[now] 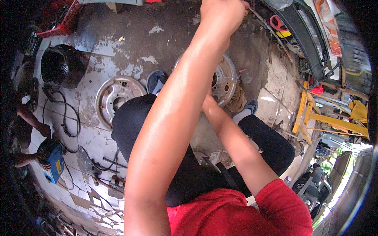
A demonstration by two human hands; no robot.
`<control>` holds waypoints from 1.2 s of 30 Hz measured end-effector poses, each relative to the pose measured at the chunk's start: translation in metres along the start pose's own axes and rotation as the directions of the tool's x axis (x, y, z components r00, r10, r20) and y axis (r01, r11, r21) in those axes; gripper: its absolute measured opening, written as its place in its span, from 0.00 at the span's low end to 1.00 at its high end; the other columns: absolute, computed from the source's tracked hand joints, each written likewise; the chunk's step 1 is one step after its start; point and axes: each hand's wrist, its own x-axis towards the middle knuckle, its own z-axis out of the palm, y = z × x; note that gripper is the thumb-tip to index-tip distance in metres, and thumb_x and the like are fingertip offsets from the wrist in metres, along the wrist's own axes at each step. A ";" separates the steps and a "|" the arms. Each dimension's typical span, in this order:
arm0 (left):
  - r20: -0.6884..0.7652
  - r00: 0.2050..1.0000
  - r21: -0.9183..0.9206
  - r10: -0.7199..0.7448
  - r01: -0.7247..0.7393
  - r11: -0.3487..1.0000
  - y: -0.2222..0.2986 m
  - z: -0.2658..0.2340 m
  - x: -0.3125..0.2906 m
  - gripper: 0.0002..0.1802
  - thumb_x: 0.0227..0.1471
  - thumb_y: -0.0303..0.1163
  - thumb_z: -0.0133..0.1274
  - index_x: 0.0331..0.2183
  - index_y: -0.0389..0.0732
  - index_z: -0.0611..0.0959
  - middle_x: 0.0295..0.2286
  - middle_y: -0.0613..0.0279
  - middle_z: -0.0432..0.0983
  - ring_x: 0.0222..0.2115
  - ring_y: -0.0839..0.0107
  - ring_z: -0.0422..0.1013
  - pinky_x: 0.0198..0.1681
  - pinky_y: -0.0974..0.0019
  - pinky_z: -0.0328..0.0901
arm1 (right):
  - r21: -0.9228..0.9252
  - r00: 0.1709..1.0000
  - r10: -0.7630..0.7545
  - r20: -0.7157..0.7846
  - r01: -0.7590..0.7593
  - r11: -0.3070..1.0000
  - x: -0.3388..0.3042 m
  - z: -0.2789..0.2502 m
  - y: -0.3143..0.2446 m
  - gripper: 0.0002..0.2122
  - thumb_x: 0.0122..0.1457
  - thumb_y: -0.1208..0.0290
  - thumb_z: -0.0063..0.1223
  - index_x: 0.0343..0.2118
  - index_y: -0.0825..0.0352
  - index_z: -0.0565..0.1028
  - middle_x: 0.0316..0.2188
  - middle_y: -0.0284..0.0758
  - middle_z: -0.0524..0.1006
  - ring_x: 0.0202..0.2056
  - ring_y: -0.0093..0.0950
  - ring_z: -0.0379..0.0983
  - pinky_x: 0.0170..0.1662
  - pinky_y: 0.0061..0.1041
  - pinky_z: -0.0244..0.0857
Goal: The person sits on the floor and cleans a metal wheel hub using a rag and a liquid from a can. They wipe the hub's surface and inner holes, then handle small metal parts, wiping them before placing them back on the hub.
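Observation:
My left forearm crosses the middle of the view, and my left hand (224, 13) is raised at the top edge, partly cut off. Its fingers look curled in; what they hold, if anything, is hidden. My right forearm (220, 118) reaches forward beneath the left one, which covers the right hand. That hand is nearest to a silvery steel wheel rim (227, 80) lying on the floor between my feet, partly covered by my left arm. A brown cloth (237, 100) lies by this rim. A second steel wheel rim (104, 100) lies to the left, beside my knee.
At left, another person's hand (43, 163) is on a blue box (55, 163). Black cables (78, 126) run across the tiles near a glossy black rounded object (59, 65). To the right stand a yellow metal frame (334, 122) and a long black car part (311, 35).

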 end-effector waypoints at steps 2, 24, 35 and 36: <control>0.017 1.000 -0.041 0.004 -0.003 0.999 -0.010 -0.007 0.007 0.14 0.62 0.32 0.44 0.41 0.31 0.79 0.28 0.58 0.78 0.27 0.74 0.73 0.33 0.71 0.68 | -0.308 0.999 -0.002 0.044 0.015 0.951 -0.002 -0.012 -0.026 0.25 0.59 0.70 0.44 0.60 0.70 0.63 0.57 0.41 0.64 0.62 0.41 0.55 0.63 0.56 0.42; -0.021 0.998 0.092 -0.052 0.054 0.994 0.005 0.002 -0.010 0.15 0.64 0.33 0.43 0.42 0.33 0.79 0.28 0.61 0.78 0.28 0.75 0.74 0.34 0.71 0.68 | -0.589 0.942 -0.074 0.326 0.264 0.764 -0.004 -0.049 -0.026 0.25 0.61 0.68 0.41 0.62 0.66 0.61 0.55 0.33 0.68 0.55 0.35 0.63 0.61 0.57 0.46; 0.014 0.999 0.148 -0.048 0.046 0.988 0.001 0.001 -0.012 0.15 0.65 0.34 0.43 0.44 0.35 0.78 0.30 0.63 0.78 0.29 0.77 0.72 0.36 0.71 0.66 | -0.438 0.971 -0.011 0.238 0.117 0.891 -0.008 -0.043 -0.040 0.25 0.59 0.69 0.45 0.61 0.65 0.63 0.59 0.37 0.63 0.56 0.39 0.62 0.59 0.56 0.49; 0.027 0.999 0.133 -0.043 0.039 0.990 0.001 0.002 -0.012 0.15 0.65 0.35 0.44 0.44 0.36 0.78 0.30 0.63 0.78 0.29 0.77 0.71 0.35 0.72 0.65 | -0.431 0.973 -0.011 0.228 0.112 0.895 -0.007 -0.042 -0.035 0.25 0.59 0.69 0.46 0.61 0.65 0.62 0.59 0.37 0.63 0.56 0.39 0.61 0.59 0.56 0.49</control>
